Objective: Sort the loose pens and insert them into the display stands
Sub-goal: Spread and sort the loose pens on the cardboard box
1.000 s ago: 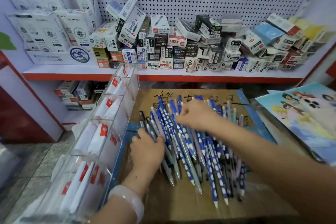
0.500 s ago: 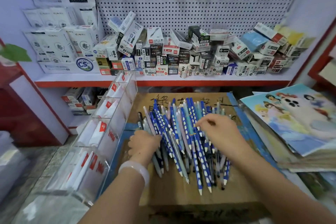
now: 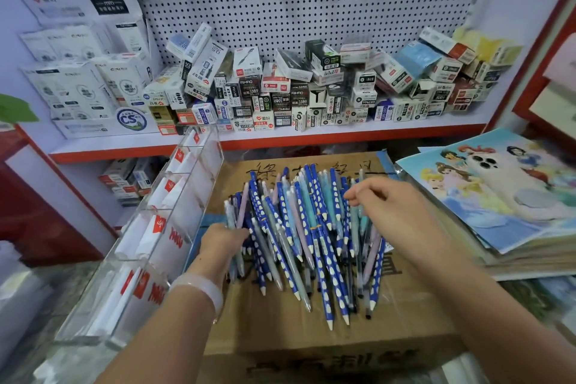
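Note:
A heap of loose pens, mostly blue with white dots plus some grey, teal and pink ones, lies on a cardboard box. My left hand grips a bunch of pens at the heap's left edge, fingers curled round them. My right hand hovers over the heap's right side with fingers loosely bent, fingertips touching the pens' upper ends. A clear acrylic display stand with several compartments and red-and-white cards stands to the left of the box.
A red-edged shelf behind the box carries several piled pen boxes below a pegboard. A stack of illustrated books with a phone on top lies at the right. More boxes sit under the shelf at the left.
My right hand has moved from the heap's upper left to its right side. My left hand has gathered more pens into its grip. The camera has tilted up.

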The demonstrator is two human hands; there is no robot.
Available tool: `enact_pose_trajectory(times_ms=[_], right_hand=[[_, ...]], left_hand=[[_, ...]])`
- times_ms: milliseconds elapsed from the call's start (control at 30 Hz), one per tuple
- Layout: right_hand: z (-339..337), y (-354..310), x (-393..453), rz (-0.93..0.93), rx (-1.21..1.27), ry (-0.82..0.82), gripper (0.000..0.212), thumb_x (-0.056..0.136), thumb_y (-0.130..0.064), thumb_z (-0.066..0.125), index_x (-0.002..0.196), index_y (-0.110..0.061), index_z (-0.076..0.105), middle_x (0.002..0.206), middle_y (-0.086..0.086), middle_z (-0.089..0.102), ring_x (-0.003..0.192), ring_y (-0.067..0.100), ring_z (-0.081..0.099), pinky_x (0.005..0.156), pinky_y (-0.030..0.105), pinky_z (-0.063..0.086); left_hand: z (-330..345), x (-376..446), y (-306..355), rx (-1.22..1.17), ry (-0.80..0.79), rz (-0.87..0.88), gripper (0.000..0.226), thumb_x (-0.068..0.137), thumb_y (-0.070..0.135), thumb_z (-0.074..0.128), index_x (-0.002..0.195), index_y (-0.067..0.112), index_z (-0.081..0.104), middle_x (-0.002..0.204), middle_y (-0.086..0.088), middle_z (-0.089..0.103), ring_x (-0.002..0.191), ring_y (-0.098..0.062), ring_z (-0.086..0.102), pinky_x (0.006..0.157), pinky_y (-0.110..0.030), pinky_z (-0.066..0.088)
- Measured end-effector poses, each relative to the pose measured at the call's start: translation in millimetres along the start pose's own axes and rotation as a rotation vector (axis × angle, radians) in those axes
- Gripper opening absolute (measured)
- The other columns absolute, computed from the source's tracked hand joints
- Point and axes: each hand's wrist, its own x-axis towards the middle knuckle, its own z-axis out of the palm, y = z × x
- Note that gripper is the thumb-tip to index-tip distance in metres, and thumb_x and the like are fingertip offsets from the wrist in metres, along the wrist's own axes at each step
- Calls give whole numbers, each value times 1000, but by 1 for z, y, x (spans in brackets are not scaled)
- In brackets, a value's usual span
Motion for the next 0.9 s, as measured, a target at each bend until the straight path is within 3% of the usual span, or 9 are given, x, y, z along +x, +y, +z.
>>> enact_pose_trajectory(times_ms=[133, 233, 333, 400, 500, 633, 733, 833, 900], right_hand=[[-3, 7, 3, 12, -11, -4, 27, 95, -19, 43, 79, -32, 62, 89, -6, 67, 92, 26, 63, 89, 43, 51], [-4, 11, 5, 13, -19, -9, 26, 95, -19, 44, 80, -30, 62, 91, -10, 64, 94, 16, 61, 92, 39, 49], [-3, 12, 6, 16, -23, -6, 24, 95, -18, 44, 82, -27, 63, 92, -12, 63, 93, 11, 58, 91, 36, 47], [0, 12, 6, 26, -33, -6, 24, 95, -18, 44, 85, -25, 64, 94, -7, 65, 90, 14, 60, 90, 37, 48], [5, 10, 7, 35, -52, -10, 25, 95, -18, 42, 86, -25, 64, 93, -1, 68, 92, 25, 63, 88, 40, 50], [11, 5, 10, 36, -69, -38, 24, 95, -16, 41, 87, -23, 63, 92, 4, 68, 95, 34, 63, 83, 39, 50], [15, 2, 10, 28, -59, -51, 23, 94, -16, 42, 87, -21, 64, 86, -5, 65, 91, 25, 63, 79, 30, 49], [17, 0, 9, 6, -56, -52, 22, 94, -18, 43, 89, -20, 65, 91, -4, 65, 90, 17, 62, 73, 22, 45], [20, -1, 7, -9, -46, -61, 21, 95, -18, 43, 88, -22, 63, 89, -8, 63, 91, 17, 62, 79, 28, 49]], left_hand=[[-9, 3, -2, 83, 3, 24, 24, 89, 24, 56, 90, 2, 47, 68, -6, 45, 63, -21, 45, 64, -29, 37], [-16, 5, -3, 108, -18, 30, 27, 92, 25, 52, 78, 2, 47, 64, -4, 42, 55, -15, 40, 48, -27, 31], [-20, 9, -7, -81, -114, -18, 24, 90, 18, 53, 74, 1, 52, 63, -10, 52, 56, -22, 47, 55, -32, 44], [-21, 13, -13, -321, -165, -73, 13, 88, 8, 55, 86, -5, 54, 55, -11, 60, 53, -25, 54, 61, -35, 51], [-24, 18, -22, -450, -130, -115, 16, 83, 4, 58, 92, -8, 54, 58, -13, 57, 60, -26, 52, 66, -31, 46], [-38, 6, -22, -459, -109, -133, 9, 83, 6, 59, 78, 0, 55, 46, -7, 51, 54, -20, 40, 62, -33, 35], [-47, -11, -13, -327, -30, -67, 18, 86, 11, 58, 74, 0, 51, 55, -8, 47, 53, -20, 41, 55, -30, 35], [-57, -33, -4, 116, 113, 126, 29, 88, 14, 58, 65, 7, 41, 63, -6, 41, 55, -19, 40, 46, -26, 29], [-61, -43, 0, 206, 185, 234, 29, 88, 11, 56, 66, 8, 37, 64, -5, 39, 57, -19, 40, 44, -26, 26]])
